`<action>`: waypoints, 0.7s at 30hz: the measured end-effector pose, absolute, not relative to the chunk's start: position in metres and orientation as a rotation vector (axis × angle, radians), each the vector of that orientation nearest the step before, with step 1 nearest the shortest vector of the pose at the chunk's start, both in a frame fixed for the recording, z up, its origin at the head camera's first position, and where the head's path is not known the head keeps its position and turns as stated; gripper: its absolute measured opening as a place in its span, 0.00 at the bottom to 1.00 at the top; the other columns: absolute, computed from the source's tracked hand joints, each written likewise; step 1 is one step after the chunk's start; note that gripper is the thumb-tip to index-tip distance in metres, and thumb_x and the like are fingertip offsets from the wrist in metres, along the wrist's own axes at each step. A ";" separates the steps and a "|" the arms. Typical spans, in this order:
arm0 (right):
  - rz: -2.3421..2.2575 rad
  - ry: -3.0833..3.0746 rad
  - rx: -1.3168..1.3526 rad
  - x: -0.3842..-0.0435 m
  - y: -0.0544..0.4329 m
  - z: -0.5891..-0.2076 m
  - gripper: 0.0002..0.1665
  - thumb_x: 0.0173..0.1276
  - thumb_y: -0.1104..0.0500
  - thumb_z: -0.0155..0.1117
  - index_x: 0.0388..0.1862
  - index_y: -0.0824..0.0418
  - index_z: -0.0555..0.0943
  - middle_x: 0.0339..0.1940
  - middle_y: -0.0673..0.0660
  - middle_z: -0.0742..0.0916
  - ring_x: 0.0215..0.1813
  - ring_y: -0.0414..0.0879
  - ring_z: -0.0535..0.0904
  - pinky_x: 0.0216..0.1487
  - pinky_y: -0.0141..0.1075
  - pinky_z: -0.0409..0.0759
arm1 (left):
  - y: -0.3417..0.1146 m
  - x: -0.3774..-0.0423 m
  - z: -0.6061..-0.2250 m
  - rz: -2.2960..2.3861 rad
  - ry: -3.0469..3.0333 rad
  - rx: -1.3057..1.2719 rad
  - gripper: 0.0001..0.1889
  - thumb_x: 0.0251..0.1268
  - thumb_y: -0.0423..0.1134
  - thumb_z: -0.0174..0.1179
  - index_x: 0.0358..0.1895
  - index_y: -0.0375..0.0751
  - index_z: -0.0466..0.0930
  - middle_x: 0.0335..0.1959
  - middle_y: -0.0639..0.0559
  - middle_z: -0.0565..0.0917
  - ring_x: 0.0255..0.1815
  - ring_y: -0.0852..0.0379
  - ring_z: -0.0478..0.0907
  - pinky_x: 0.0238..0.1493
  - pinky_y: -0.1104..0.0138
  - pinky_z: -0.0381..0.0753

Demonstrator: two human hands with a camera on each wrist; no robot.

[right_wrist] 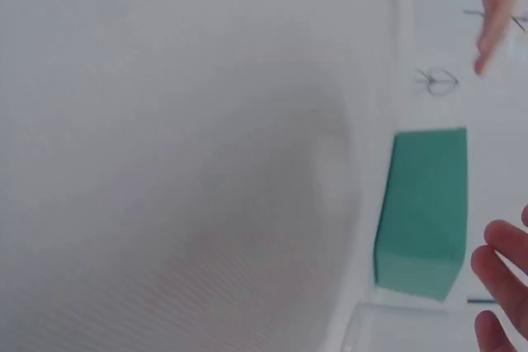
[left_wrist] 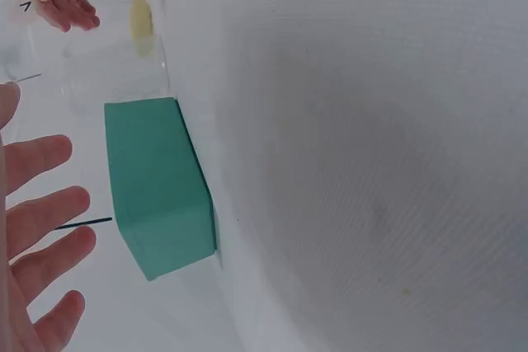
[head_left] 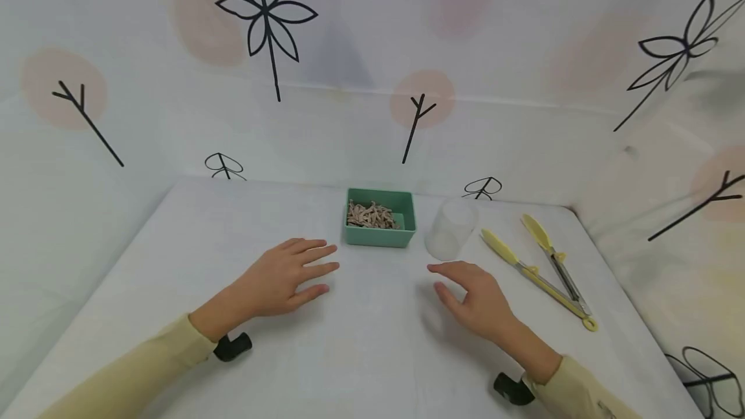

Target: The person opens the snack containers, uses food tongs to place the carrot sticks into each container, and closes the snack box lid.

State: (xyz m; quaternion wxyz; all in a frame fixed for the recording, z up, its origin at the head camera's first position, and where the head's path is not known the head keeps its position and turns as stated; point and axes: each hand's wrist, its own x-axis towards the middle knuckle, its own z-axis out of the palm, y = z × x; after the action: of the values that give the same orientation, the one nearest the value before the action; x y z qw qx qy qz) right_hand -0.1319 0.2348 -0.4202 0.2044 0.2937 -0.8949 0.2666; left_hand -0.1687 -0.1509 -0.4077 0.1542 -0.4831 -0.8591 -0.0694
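- Green box point(head_left: 381, 238) on the white counter point(head_left: 372, 354), holding brownish shreds point(head_left: 372, 215).
- Your left hand point(head_left: 285, 280): in front and left of the box, fingers spread apart.
- Your right hand point(head_left: 478, 296): nearer you, right of the box, thumb and fingers apart.
- Clear cup point(head_left: 451, 231): just right of the box.
- Yellow tongs point(head_left: 553, 293): farther right of the box.

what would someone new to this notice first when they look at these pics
Probably the green box, near the far edge of the white table, holding brownish strips. Then the yellow-tipped tongs, lying splayed right of a clear cup. The left hand and right hand are empty, nearer the viewer.
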 end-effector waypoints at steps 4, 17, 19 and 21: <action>0.951 -2.383 0.638 -0.141 0.242 -0.417 0.11 0.65 0.69 0.66 0.45 0.61 0.87 0.37 0.49 0.89 0.41 0.42 0.83 0.45 0.30 0.80 | -0.151 -0.170 -0.408 -0.362 -2.422 -1.335 0.15 0.71 0.52 0.60 0.49 0.49 0.88 0.55 0.52 0.84 0.58 0.51 0.78 0.58 0.54 0.78; 1.161 -2.288 0.137 -0.185 0.251 -0.421 0.33 0.60 0.66 0.74 0.63 0.64 0.73 0.60 0.64 0.71 0.58 0.58 0.70 0.57 0.53 0.73 | -0.150 -0.179 -0.428 -0.936 -2.526 -0.990 0.04 0.70 0.43 0.63 0.40 0.50 0.86 0.37 0.67 0.82 0.40 0.66 0.78 0.41 0.61 0.82; 1.221 -2.299 0.126 -0.191 0.251 -0.423 0.37 0.60 0.64 0.75 0.67 0.62 0.71 0.64 0.64 0.70 0.61 0.58 0.68 0.62 0.57 0.72 | -0.148 -0.183 -0.431 -1.059 -2.565 -0.931 0.06 0.70 0.42 0.63 0.44 0.48 0.85 0.37 0.67 0.83 0.41 0.65 0.78 0.43 0.59 0.82; 1.269 -2.321 0.114 -0.196 0.250 -0.424 0.40 0.61 0.62 0.75 0.70 0.60 0.69 0.68 0.62 0.69 0.65 0.57 0.66 0.66 0.59 0.69 | -0.146 -0.187 -0.433 -1.182 -2.587 -0.882 0.08 0.71 0.42 0.62 0.46 0.44 0.85 0.39 0.65 0.84 0.42 0.64 0.79 0.44 0.57 0.81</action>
State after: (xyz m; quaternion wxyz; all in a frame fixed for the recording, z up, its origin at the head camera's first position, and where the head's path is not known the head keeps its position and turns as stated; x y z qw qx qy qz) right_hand -0.1958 0.2504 -0.4237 0.2443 0.0418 -0.8501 0.4648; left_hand -0.1866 -0.1462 -0.4332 0.0815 -0.2953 -0.8658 -0.3956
